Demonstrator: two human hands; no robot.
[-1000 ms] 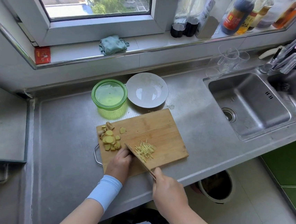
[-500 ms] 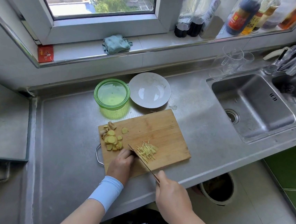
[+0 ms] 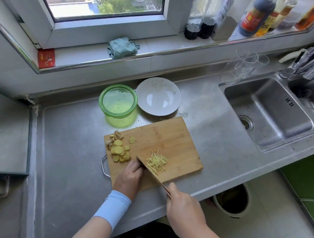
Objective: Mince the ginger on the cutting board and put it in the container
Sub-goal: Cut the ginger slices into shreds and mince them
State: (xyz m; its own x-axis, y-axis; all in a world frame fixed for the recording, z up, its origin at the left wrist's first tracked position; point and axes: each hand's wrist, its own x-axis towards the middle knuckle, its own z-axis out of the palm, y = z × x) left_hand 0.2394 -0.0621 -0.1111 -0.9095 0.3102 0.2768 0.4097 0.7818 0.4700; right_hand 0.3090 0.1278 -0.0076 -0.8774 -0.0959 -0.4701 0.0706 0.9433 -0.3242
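A wooden cutting board (image 3: 162, 138) lies on the steel counter. Round ginger slices (image 3: 119, 149) are piled at its left edge, and thin ginger strips (image 3: 157, 161) lie near its front middle. My right hand (image 3: 184, 206) grips the handle of a knife (image 3: 147, 168) whose blade rests on the board just left of the strips. My left hand (image 3: 130, 177) sits curled against the left side of the blade, and whatever ginger lies under its fingers is hidden. A green round container (image 3: 118, 101) stands behind the board.
A white plate (image 3: 158, 97) sits beside the container. A double sink (image 3: 268, 112) with taps is at the right, with glasses behind it. Bottles and a folded cloth (image 3: 121, 47) line the window sill. A bin (image 3: 230, 200) stands on the floor below the counter edge.
The hands and knife stay at the same spot on the board, with only small shifts of the blade. The pile of strips looks much the same. The camera has drifted slightly.
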